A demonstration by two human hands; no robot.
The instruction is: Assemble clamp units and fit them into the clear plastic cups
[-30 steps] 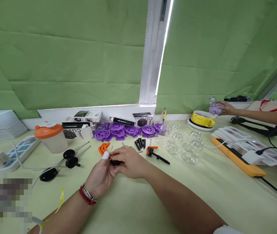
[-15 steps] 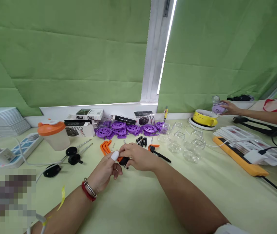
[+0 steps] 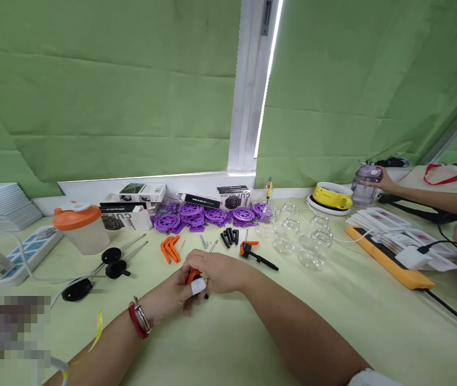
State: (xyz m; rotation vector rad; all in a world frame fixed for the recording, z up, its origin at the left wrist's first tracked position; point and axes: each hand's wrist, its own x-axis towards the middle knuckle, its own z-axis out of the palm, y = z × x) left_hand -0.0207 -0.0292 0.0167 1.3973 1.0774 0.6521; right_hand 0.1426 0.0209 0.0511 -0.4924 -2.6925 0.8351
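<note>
My left hand [image 3: 178, 294], its thumb wrapped in white, is closed around a small black-and-orange plastic part [image 3: 193, 276], mostly hidden by fingers. From the other side, my right hand [image 3: 222, 272] pinches the same part. Just beyond are orange angled pieces [image 3: 170, 250], a few small screws [image 3: 204, 243] and several short black tubes [image 3: 229, 236]. To the right of my hands lies another orange-and-black piece [image 3: 258, 255] with a long black handle. Black round-headed pieces with metal rods [image 3: 116, 268] lie to the left.
Purple wheel-shaped parts [image 3: 191, 212] and cup holder boxes [image 3: 132, 217] line the back. Clear glass-like cups [image 3: 285, 242], a yellow mug [image 3: 332, 197] and an orange power strip [image 3: 389, 257] stand right. An orange-lidded shaker [image 3: 79, 228] stands left. Another person's hand [image 3: 383, 182] holds a purple-lidded bottle [image 3: 365, 185].
Both my hands have come slightly nearer with the part, and my left thumb now lies across it. The other person's bottle has gone from tilted to upright. The view has shifted slightly.
</note>
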